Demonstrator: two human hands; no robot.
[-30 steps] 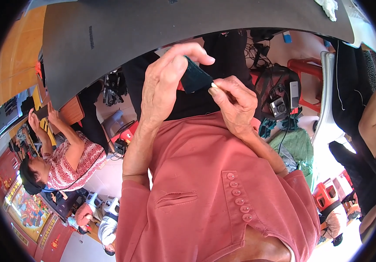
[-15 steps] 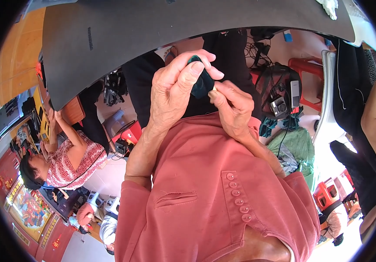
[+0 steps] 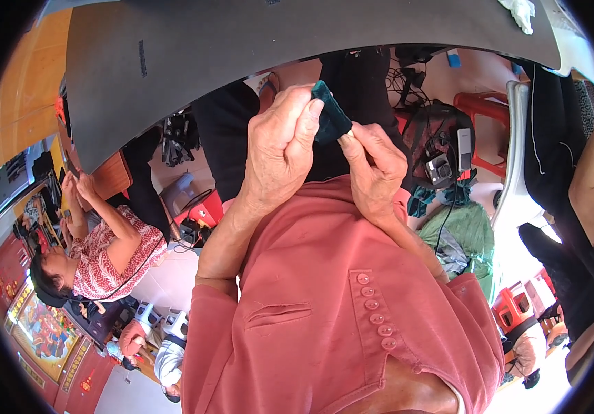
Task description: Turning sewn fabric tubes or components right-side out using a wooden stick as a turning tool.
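Observation:
A small piece of dark green, velvety cloth (image 3: 334, 119) is stretched between my two hands, just off the near edge of the dark table. My left hand (image 3: 279, 146) pinches its upper left part between thumb and curled fingers. At the cloth's lower right corner, the thumb and forefinger of my right hand (image 3: 375, 165) are pressed together on it. A tiny pale bit shows at the right fingertips, too small to name.
The dark table (image 3: 242, 41) runs across the far side, with crumpled white material (image 3: 519, 15) at its right. Right of me are a black bag (image 3: 441, 131), a red stool (image 3: 483, 124) and a green sack (image 3: 462, 238). A person in patterned clothing (image 3: 114, 255) sits at left.
The cloth has turned and more of its face shows between my hands. My left fingers have curled in, and both hands have shifted slightly right.

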